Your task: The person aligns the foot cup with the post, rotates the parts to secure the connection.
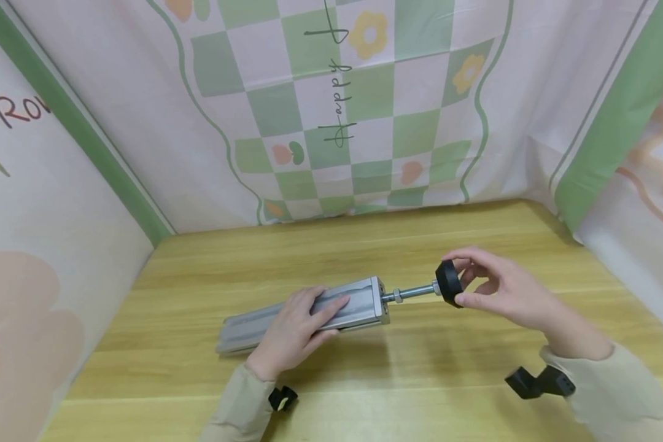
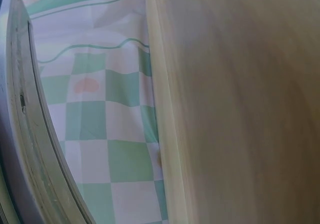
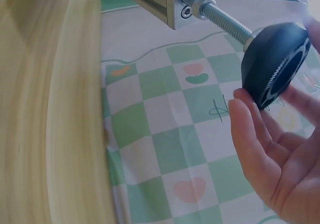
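A long silver aluminium profile [image 1: 359,305] lies over the wooden table, slanting up to the right in the head view. My left hand [image 1: 295,328] rests on its upper face and grips it, thumb along the near side. From the profile's end plate [image 3: 185,7] sticks out a threaded rod [image 1: 418,291] with a nut [image 3: 204,7] partway along it. At the rod's outer end sits a black round levelling foot [image 1: 449,283]. My right hand [image 1: 503,288] pinches the foot's rim between thumb and fingers; its hollow underside shows in the right wrist view.
The wooden table [image 1: 420,399] runs back to a checked green and white curtain [image 1: 320,110]. More printed curtain [image 1: 50,215] hangs at the left side, and a green-edged one [image 1: 613,153] at the right. Black wrist mounts [image 1: 541,382] sit on both sleeves.
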A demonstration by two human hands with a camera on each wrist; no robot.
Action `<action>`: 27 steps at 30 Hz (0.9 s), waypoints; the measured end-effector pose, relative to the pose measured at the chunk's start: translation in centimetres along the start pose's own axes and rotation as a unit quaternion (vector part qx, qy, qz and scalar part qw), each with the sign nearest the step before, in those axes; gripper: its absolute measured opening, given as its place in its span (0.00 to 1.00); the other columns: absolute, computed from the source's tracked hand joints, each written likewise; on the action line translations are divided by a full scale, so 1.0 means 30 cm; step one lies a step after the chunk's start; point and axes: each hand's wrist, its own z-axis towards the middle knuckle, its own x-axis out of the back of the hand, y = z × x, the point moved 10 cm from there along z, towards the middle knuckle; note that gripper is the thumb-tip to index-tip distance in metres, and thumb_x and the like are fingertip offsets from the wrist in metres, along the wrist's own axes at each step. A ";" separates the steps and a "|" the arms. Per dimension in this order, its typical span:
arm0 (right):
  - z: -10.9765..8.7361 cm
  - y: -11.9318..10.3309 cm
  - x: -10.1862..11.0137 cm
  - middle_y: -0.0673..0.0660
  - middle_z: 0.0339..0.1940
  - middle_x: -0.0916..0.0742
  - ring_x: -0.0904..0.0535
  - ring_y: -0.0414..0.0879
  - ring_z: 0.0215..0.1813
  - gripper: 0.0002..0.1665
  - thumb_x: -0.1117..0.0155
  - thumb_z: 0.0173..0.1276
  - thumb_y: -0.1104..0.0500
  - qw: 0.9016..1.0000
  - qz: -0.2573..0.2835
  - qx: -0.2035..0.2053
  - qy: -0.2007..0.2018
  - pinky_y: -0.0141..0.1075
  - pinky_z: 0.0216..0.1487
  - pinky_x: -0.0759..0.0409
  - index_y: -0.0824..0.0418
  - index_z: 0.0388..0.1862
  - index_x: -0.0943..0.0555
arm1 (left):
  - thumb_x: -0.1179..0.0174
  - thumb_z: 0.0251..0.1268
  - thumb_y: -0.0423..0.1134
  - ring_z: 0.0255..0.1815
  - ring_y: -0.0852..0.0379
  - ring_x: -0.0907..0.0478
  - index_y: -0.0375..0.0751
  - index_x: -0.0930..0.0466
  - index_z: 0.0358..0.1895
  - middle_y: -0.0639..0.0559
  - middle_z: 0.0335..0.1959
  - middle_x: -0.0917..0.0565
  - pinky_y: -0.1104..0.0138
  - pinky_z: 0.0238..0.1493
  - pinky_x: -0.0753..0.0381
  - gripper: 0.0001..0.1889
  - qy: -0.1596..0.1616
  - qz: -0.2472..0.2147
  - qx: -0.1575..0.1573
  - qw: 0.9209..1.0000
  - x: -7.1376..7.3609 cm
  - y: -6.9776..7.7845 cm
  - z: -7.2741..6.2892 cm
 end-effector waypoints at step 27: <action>0.004 -0.057 -0.016 0.39 0.64 0.30 0.30 0.29 0.59 0.46 0.28 0.45 0.77 0.995 -0.020 0.098 -0.021 0.28 0.46 0.19 0.66 0.65 0.34 | 0.46 0.68 0.52 0.58 0.44 0.27 0.53 0.33 0.68 0.37 0.57 0.27 0.50 0.62 0.29 0.26 0.001 0.000 0.006 1.000 -0.003 -0.014 -0.007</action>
